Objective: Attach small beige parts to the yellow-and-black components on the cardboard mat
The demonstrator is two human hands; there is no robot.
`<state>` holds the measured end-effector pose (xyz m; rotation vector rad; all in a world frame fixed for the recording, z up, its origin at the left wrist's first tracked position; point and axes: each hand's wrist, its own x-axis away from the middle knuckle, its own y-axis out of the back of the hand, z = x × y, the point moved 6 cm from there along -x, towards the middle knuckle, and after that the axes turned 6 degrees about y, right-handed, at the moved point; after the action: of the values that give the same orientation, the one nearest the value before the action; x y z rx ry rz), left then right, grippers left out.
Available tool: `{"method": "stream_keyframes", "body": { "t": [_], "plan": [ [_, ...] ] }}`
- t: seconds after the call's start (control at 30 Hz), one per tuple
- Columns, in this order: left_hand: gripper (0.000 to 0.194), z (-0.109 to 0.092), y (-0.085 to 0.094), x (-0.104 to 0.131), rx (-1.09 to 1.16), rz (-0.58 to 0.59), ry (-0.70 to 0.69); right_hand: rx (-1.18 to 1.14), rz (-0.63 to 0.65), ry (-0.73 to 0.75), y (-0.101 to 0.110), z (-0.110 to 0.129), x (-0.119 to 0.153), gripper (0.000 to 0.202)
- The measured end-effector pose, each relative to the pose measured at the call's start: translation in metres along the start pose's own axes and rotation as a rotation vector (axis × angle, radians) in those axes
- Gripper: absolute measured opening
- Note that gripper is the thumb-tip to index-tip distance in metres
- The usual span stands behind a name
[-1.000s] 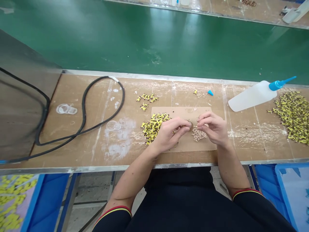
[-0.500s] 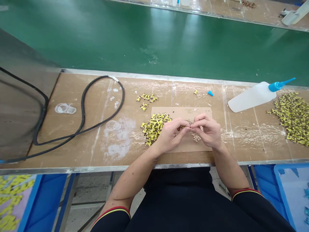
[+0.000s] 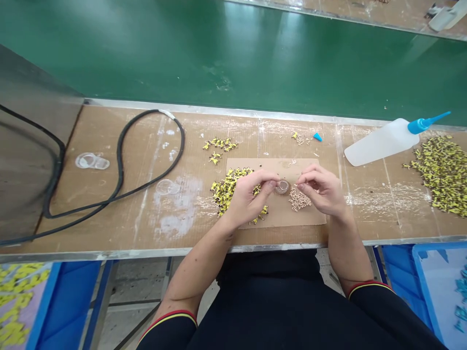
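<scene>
My left hand [image 3: 251,195] is closed in a pinch above the cardboard sheet [image 3: 248,163], beside a pile of small yellow-and-black pieces [image 3: 228,187]. What its fingertips hold is too small to make out. My right hand [image 3: 324,190] also pinches, thumb against forefinger, with a tiny light piece seeming to show at the tips. Between the hands a small clear round dish [image 3: 282,186] sits on the sheet. Just left of my right fingers lies a heap of tiny beige pieces [image 3: 300,200]. The two hands are apart.
A white squeeze bottle [image 3: 381,142] with a blue nozzle lies at the right, near a large yellow heap [image 3: 443,177]. Its blue cap [image 3: 317,137] rests further left. A black cable [image 3: 120,170] loops across the left side. Behind runs a green surface [image 3: 219,58].
My hands, fingertips together before, have moved apart, left hand leftward and right hand rightward. The clear dish and more of the beige heap now show between them. The view has shifted slightly.
</scene>
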<state>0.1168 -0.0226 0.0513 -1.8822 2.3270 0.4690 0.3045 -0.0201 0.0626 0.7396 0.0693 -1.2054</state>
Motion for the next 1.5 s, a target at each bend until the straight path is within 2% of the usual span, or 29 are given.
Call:
{"method": "stream_keyframes", "body": {
  "t": [0.13, 0.23, 0.4, 0.53, 1.03, 1.13, 1.37, 1.5],
  "plan": [
    [0.011, 0.009, 0.008, -0.001, 0.176, -0.081, 0.041, 0.126, 0.136, 0.02, 0.001, -0.015, -0.001, 0.008],
    [0.02, 0.011, 0.01, -0.002, 0.298, -0.113, 0.07, 0.155, 0.197, 0.027, -0.005, -0.022, -0.002, 0.008],
    [0.025, 0.017, 0.011, -0.004, 0.315, -0.094, 0.214, 0.19, 0.229, 0.014, -0.01, -0.026, -0.002, 0.009],
    [0.023, 0.022, 0.011, -0.003, 0.312, -0.106, 0.272, 0.212, 0.235, 0.006, -0.01, -0.028, -0.002, 0.009],
    [0.009, 0.019, 0.017, -0.004, 0.24, -0.175, 0.239, 0.216, 0.247, -0.003, -0.011, -0.03, -0.002, 0.009],
    [0.014, 0.017, 0.018, -0.006, 0.252, -0.17, 0.21, 0.209, 0.228, -0.003, -0.009, -0.029, -0.003, 0.008],
    [0.032, 0.023, 0.02, -0.005, 0.3, -0.177, 0.238, 0.194, 0.26, -0.016, -0.013, -0.029, -0.003, 0.01],
    [0.023, 0.024, 0.019, -0.006, 0.289, -0.16, 0.225, 0.197, 0.263, -0.022, -0.013, -0.029, -0.003, 0.01]
  ]
}}
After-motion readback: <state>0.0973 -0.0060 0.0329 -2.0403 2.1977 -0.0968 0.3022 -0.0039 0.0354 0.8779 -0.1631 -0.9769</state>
